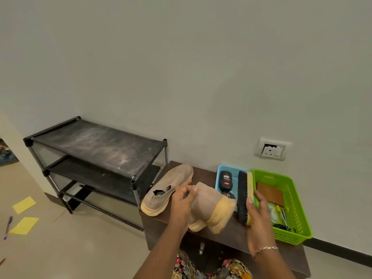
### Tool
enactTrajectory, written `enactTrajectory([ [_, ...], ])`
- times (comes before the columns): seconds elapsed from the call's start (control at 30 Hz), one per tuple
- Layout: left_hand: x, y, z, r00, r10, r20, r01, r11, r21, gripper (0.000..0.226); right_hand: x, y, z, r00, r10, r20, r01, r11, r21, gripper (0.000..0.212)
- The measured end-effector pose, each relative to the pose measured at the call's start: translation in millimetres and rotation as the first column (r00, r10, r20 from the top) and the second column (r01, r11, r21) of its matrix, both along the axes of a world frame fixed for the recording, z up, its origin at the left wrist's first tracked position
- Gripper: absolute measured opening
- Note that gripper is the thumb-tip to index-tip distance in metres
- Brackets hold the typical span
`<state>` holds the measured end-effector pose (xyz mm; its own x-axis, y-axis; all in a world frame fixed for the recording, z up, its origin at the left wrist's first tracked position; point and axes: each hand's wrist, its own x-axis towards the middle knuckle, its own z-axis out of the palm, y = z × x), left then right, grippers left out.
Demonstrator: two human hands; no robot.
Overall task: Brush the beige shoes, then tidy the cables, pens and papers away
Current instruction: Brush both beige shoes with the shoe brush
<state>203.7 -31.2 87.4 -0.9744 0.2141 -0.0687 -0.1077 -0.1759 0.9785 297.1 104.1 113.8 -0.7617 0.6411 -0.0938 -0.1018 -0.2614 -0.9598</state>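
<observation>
right hand: fingers curled round the brush, over the cabinet
left hand: fingers and thumb clamped on the held shoe, above the cabinet top
held shoe: likely light, soft knit that buckles; best braced at the firmer sole
second shoe: on the cabinet's left end
papers, pen: on the floor, well left of the cabinet

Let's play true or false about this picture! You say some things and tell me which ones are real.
1. The right hand holds a shoe brush. True.
2. The left hand is empty. False: it grips a beige shoe.
3. Yellow papers lie on the floor. True.
4. The other beige shoe lies on the floor. False: it lies on the brown cabinet.
5. The polish bottle lies on the floor. False: it lies in the blue basket.
</observation>
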Motion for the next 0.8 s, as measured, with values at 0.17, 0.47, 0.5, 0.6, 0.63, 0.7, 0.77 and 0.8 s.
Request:
enactTrajectory([
  [0.17,-2.0,-5.9,-8.5,1.000,-0.026,-0.001,0.026,0.995,0.097,0.014,8.5,11.6,3.2,0.954,0.281,0.109,-0.233,0.459,0.857,0.044],
  [0.47,3.9,-18.6,-13.0,0.995,-0.068,0.067,0.053,0.975,0.215,0.041,-15.4,7.0,-10.6,0.872,0.354,0.340,-0.452,0.310,0.836,0.048],
  [0.5,4.2,-19.8,-12.6,0.995,-0.070,0.065,0.055,0.977,0.208,0.049,-15.4,3.4,-12.5,0.868,0.359,0.343,-0.469,0.367,0.803,0.049],
  [0.6,-1.1,-21.9,-11.4,0.987,-0.038,0.155,-0.010,0.955,0.297,0.037,-3.3,-15.9,-9.5,0.853,0.430,0.296,-0.457,0.343,0.821,0.041],
  [0.63,-2.4,-22.9,-9.5,0.983,-0.049,0.178,-0.011,0.946,0.323,0.033,1.4,-21.8,-7.4,0.836,0.466,0.289,-0.452,0.289,0.844,0.041],
  [0.7,-4.6,-23.9,-8.9,0.981,-0.090,0.171,0.026,0.939,0.342,0.029,2.7,-26.1,-8.0,0.810,0.495,0.314,-0.435,0.148,0.888,0.042],
  [0.77,-3.9,-24.2,-8.7,0.978,-0.100,0.183,0.032,0.939,0.341,0.023,-6.4,-18.5,-10.6,0.829,0.471,0.303,-0.434,0.200,0.878,0.042],
  [0.8,-3.1,-24.4,-9.9,0.979,-0.089,0.184,0.025,0.945,0.325,0.023,-12.2,-12.5,-12.1,0.850,0.438,0.293,-0.438,0.278,0.855,0.042],
])
